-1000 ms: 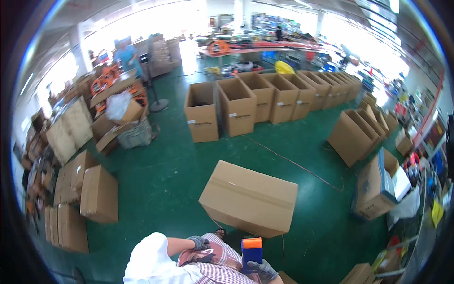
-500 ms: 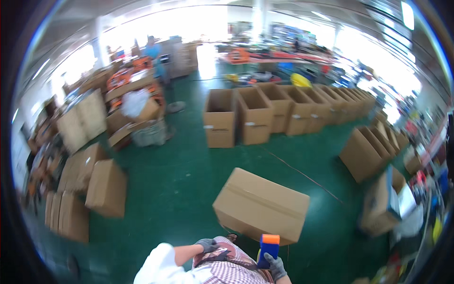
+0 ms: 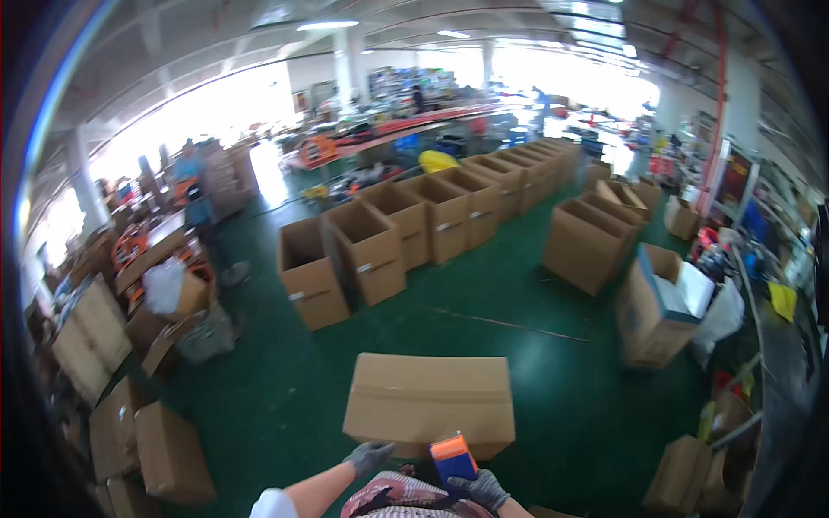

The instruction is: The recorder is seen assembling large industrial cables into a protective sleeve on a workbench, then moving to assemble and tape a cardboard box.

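Observation:
A closed brown cardboard box (image 3: 427,399) lies on the green floor right in front of me. My right hand (image 3: 480,489), in a dark grey glove, is shut on a tape dispenser (image 3: 452,457) with an orange top and blue body, held just below the box's near edge. My left hand (image 3: 370,456), also gloved, reaches toward the box's near edge with fingers spread and holds nothing.
A row of open cardboard boxes (image 3: 371,250) runs from the middle to the far right. More open boxes (image 3: 656,302) stand at the right. Flat and stacked cartons (image 3: 147,440) fill the left. A person in a blue top (image 3: 192,186) stands far left.
My view has swung, so the box row now sits more to the right and nearer. The closed box stays in front of me, and the tape dispenser stays in my right hand.

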Demonstrator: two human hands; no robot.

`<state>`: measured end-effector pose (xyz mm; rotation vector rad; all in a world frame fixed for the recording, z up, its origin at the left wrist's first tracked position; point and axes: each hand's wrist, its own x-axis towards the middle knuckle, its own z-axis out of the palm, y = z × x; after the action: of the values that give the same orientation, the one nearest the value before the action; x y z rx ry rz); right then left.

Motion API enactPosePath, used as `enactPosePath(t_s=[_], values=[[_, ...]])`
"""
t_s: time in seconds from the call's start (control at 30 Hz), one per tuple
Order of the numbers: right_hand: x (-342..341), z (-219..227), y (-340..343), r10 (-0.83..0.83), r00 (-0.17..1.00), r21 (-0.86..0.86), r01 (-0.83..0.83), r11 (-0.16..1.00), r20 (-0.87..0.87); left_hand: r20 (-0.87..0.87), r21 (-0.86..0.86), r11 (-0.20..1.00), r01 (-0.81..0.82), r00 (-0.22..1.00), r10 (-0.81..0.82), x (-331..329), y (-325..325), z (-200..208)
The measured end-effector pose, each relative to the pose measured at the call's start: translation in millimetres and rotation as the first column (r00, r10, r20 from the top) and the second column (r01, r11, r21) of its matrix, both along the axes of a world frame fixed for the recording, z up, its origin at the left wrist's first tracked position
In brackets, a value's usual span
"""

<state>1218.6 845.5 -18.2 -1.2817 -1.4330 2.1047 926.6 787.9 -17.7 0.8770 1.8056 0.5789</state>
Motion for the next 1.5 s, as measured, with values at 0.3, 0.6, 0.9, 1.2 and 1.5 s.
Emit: enactPosePath(t_s=[0.3, 0.6, 0.9, 1.2, 1.5], values=[[-21.9, 1.5, 3.5, 0.101, 0.993, 0.112, -0.094, 0.989, -0.059, 0.422, 0.056, 0.995, 0.078, 0.902, -0.094, 7.8, 60.4, -98.0], [-55.7, -11.1, 19.2, -0.077, 0.979, 0.216, 0.035, 0.976, 0.188, 0.973, -0.200, 0.973, 0.118, 0.143, 0.182, -38.2, 126.6, -87.6], [-126.7, 36.2, 96.9, -0.130, 0.934, 0.202, 0.064, 0.977, 0.333, 0.859, -0.052, 0.991, 0.123, 0.511, -0.018, -96.7, 190.4, -65.7], [-131.8, -2.4, 107.7, -0.289, 0.939, 0.072, 0.280, 0.957, 0.188, 0.705, 0.020, 0.913, 0.408, 0.642, -0.302, -60.4, 263.3, -40.2], [-132.1, -54.6, 106.0, -0.138, 0.983, -0.260, 0.165, 0.951, 0.121, 0.531, -0.047, 0.685, 0.727, 0.599, -0.600, -51.6, 275.4, -65.7]])
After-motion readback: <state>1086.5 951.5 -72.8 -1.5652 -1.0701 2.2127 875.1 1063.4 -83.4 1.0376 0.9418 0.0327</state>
